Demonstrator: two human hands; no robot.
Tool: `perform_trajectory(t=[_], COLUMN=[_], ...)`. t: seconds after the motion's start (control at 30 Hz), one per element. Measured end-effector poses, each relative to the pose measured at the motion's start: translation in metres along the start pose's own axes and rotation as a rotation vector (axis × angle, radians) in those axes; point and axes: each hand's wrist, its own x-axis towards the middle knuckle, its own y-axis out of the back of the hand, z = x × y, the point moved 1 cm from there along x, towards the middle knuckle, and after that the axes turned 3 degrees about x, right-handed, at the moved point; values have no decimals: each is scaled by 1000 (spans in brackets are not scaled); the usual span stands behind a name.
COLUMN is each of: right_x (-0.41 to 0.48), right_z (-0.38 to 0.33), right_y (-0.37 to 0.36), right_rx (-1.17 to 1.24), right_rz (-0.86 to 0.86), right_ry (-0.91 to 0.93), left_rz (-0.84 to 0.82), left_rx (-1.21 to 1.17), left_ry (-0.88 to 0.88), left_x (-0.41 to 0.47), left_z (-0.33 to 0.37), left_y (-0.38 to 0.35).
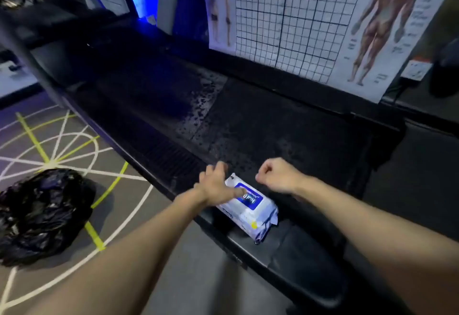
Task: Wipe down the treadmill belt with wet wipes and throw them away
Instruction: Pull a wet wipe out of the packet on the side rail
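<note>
Wet wipes pack (250, 211) lies at the near end of the treadmill belt (273, 126), its long axis running roughly along the belt, away from the person. Of the two hands, the left hand (216, 183) is nearer, spread flat over the pack's far corner with its thumb across the blue label. The right hand (278, 175) hovers just beside, fingers curled on nothing visible. The label's white writing is upside down and too blurred to read.

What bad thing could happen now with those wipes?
The wet wipes pack lies by the treadmill's edge; the left hand over it could knock it to the floor. The treadmill belt looks wet in patches, so feet might slip. The trash bag lies apart, so thrown wipes might miss.
</note>
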Motion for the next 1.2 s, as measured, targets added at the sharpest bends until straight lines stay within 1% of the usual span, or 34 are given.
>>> perform_trajectory(t=[0.03,0.1,0.17,0.27,0.37,0.43,0.5,0.53,0.57,0.63,0.67,0.7,0.77,0.83,0.93,1.0,1.07,1.13,1.2], right_x=[6,15,20,21,14,2,-10,-14,-16,-14,-9,-3,6,8,2,-2,-4,-2,3], right_z=[12,31,44,50,45,39,35,34,35,39,45,52,62,67,62,59,53,45,36], right_y=[-15,-36,-53,-61,-64,-67,-71,-71,-69,-60,-56,-54,-54,-58,-57,-57,-57,-55,-54], right_rx=[-69,-183,-223,-350,-451,-477,-503,-468,-383,-144,-34,30,-38,-151,-224,-292,-391,-486,-586], right_rz=[-40,-52,-33,54,131,191,221,202,158,100,115,153,195,141,69,2,-71,-129,-154], right_ry=[-6,-10,18,64,109,210,361,411,431,344,302,275,260,262,306,329,343,370,417], left_rz=[-45,-85,-46,76,127,145,147,166,193,210,201,197,196,151,41,-13,-61,-115,-139], left_rx=[65,169,219,158,97,-26,-102,-131,-174,-292,-312,-283,-191,-112,25,23,35,81,109], left_ry=[17,-4,-56,-78,-82,-93,-164,-210,-248,-258,-263,-280,-335,-378,-422,-450,-444,-401,-367], left_x=[0,2,3,11,12,11,8,5,6,6,6,8,10,10,3,-1,-5,-9,-12], left_z=[-8,-18,-26,-32,-32,-33,-35,-36,-39,-46,-52,-58,-72,-80,-81,-79,-76,-71,-66], left_y=[-16,-46,-73,-94,-99,-97,-97,-95,-94,-86,-82,-79,-75,-70,-55,-44,-39,-36,-32])
